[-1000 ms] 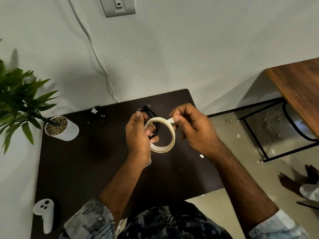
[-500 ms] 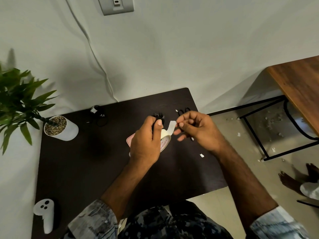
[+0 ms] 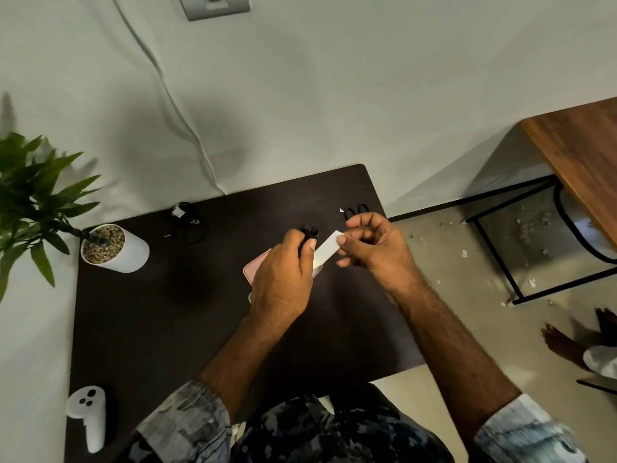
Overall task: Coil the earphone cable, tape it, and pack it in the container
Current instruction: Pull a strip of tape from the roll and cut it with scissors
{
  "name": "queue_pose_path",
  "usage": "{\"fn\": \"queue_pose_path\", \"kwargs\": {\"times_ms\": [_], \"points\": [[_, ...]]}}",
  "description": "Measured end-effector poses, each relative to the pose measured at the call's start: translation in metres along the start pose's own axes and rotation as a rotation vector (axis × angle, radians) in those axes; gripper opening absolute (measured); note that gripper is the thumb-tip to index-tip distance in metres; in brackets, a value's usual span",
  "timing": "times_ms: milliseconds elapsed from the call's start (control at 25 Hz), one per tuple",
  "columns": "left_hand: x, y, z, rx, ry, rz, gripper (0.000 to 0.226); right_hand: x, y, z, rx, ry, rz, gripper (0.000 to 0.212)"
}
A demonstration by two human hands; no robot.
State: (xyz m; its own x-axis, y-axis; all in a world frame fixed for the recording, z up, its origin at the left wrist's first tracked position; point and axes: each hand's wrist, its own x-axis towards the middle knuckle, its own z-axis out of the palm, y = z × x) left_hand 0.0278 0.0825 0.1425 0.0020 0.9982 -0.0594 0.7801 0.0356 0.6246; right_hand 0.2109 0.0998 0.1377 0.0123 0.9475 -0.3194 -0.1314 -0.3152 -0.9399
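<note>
Table (image 3: 140,329): dark top, set against the wall; bears all that follows.
Plant (image 3: 113,248): white pot with pebbles, far left corner; leaves cut off by the frame edge.
Controller (image 3: 87,416): white, near left corner, lying idle.
Left hand (image 3: 283,279): clenched round the cable (image 3: 307,236), a black coil held above mid-table; only its top loops show past the fingers, so how neatly it is wound cannot be told.
Right hand (image 3: 374,248): thumb and forefinger pinching the free end of the tape (image 3: 327,247), a pale strip drawn taut toward the left hand.
Container (image 3: 255,267): pink, lying on the table beneath the left hand; mostly covered, so whether open or lidded cannot be told.
Roll: largely hidden behind the left hand; a pale sliver at most by the thumb.
Scissors (image 3: 356,211): black handles at the far right edge, just beyond the right hand; blades hidden.
Second cable (image 3: 188,223): small dark tangle, far left of centre; details too small to read.

Step in hand, by my judgement: taping; coiling looks done, packing not begun. Next move calls for cutting the strip free, likely with the scissors, then wrapping it round the coil without loosening the grasp.
</note>
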Motion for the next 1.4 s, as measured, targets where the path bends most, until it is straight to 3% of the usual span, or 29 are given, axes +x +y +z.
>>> {"fn": "queue_pose_path", "kwargs": {"times_ms": [520, 800, 920, 1080, 1200, 1400], "points": [[0.016, -0.010, 0.012, -0.417, -0.313, -0.325, 0.030, 0.015, 0.012, -0.003, -0.243, 0.014, -0.103, 0.024], [0.020, -0.018, 0.015, -0.316, -0.287, -0.333, 0.029, 0.043, 0.033, -0.017, -0.447, 0.108, -0.042, 0.009], [0.023, -0.023, 0.013, -0.297, -0.253, -0.321, 0.029, 0.075, 0.059, -0.042, -0.787, 0.172, 0.016, 0.011], [0.031, -0.034, 0.009, -0.266, -0.230, -0.348, 0.029, 0.106, 0.112, -0.084, -1.315, -0.002, 0.253, 0.037], [0.036, -0.040, 0.008, -0.242, -0.202, -0.374, 0.029, 0.110, 0.140, -0.092, -1.355, -0.151, 0.371, 0.054], [0.045, -0.041, 0.015, -0.258, -0.211, -0.415, 0.027, 0.113, 0.150, -0.083, -1.341, -0.218, 0.316, 0.054]]}}
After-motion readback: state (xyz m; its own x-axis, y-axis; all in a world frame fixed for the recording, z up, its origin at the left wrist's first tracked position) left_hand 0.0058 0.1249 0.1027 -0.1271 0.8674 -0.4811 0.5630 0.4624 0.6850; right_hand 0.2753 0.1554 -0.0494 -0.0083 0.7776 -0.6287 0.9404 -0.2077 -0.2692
